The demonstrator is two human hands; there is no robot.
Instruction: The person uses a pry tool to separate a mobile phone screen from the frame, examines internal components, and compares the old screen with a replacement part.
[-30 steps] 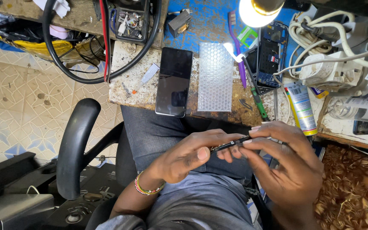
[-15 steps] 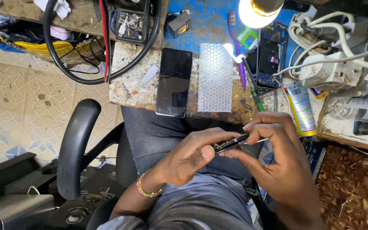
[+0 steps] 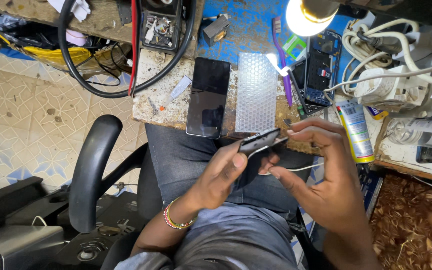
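Item 1: my left hand (image 3: 221,177), over my lap, closed on a slim dark phone-like part (image 3: 259,140), thumb on its near edge. The part sits edge-on to the camera, tilted, just in front of the bench edge (image 3: 176,122).

Item 2: my right hand (image 3: 321,170), fingers (image 3: 306,126) curled over the far end of the same part, pinching it from above. Both hands grip it; neither is open.

Item 3: thin white cable (image 3: 296,169), running under my right palm towards the right. I cannot tell whether it joins the part.

Item 4: black phone (image 3: 208,97), face up on the bench, its near end overhanging the edge above my knee.

Item 5: sheet of bubble wrap (image 3: 256,92), flat, just beside the phone on its right.

Item 6: opened phone chassis (image 3: 319,75), purple toothbrush (image 3: 282,60), small white tube (image 3: 176,92), yellow-and-blue tube (image 3: 354,131), lit lamp bulb (image 3: 306,15), coiled black cable (image 3: 126,92).

Item 7: chair armrest (image 3: 93,170), left of my leg.

Risks, as I judge them: the part is held over my lap on 2 narrow grips, so a slip would drop it between my legs to the floor. Prying with the fingertips could bend or crack it. A snag on the white cable could jerk it loose. A knee bump could tip the overhanging phone off the bench.
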